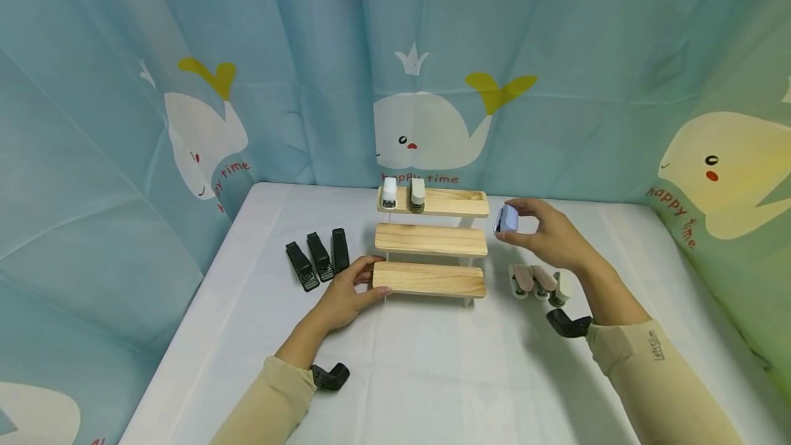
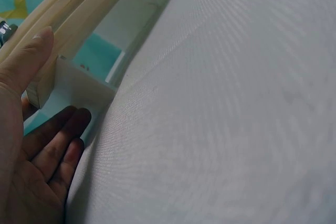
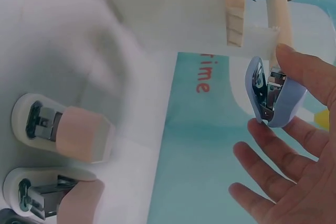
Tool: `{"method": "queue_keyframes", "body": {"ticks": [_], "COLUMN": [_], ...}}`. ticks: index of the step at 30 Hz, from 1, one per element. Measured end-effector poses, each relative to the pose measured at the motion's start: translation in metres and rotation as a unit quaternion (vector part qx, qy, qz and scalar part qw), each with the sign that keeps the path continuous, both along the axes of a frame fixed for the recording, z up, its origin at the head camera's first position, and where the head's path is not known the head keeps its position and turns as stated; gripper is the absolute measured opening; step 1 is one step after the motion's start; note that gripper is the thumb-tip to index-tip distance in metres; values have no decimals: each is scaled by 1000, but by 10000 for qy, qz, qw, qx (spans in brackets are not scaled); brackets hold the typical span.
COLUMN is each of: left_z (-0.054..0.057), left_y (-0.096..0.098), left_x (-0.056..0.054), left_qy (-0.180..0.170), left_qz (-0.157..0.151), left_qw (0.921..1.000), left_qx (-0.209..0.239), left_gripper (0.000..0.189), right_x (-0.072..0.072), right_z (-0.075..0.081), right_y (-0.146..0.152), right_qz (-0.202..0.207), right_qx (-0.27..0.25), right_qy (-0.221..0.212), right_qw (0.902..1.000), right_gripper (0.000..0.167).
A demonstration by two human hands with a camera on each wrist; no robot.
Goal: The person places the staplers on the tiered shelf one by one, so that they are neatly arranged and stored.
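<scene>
Between the thumb and fingers of my right hand is a small lilac-blue stapler, held in the air just off the right end of the rack's top tier. My left hand grips the left end of the lowest plank of a three-tier wooden display rack, thumb on its front side and fingers behind. On the top tier's left half stand a white stapler and a cream stapler. The middle and bottom planks hold nothing.
Several black staplers lie in a row left of the rack. To its right sit two pink-and-white staplers and a cream-green stapler, beneath my right forearm. A blue whale-print curtain hangs behind the white table.
</scene>
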State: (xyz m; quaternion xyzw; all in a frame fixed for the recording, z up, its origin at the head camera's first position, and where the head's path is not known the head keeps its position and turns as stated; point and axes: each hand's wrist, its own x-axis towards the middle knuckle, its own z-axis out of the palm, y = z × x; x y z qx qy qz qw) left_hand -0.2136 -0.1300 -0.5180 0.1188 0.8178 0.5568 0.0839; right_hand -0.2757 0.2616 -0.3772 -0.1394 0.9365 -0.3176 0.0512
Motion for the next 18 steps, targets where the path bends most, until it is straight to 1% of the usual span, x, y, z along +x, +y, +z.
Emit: {"method": "queue_keyframes", "body": {"ticks": [5,11,18], "left_z": [1,1,2], "left_y": [0,0,0], "left_x": [0,1,1], "left_qy": [59,54,29], "left_qz": [-41,-57,-61], "left_qw": [10000,9999,9999], "left_qx": [47,83,83], "left_gripper": [61,60,62], "right_x": [0,-1,-3], "right_z": [4,8,11], "right_y": [-4,-9,-15], "right_qz": [23,117,60], "right_qx": [-19,-131,-215], "right_qy": [2,132,133], "right_qw": [10000,9998,9997], "right_gripper": [83,80,78]}}
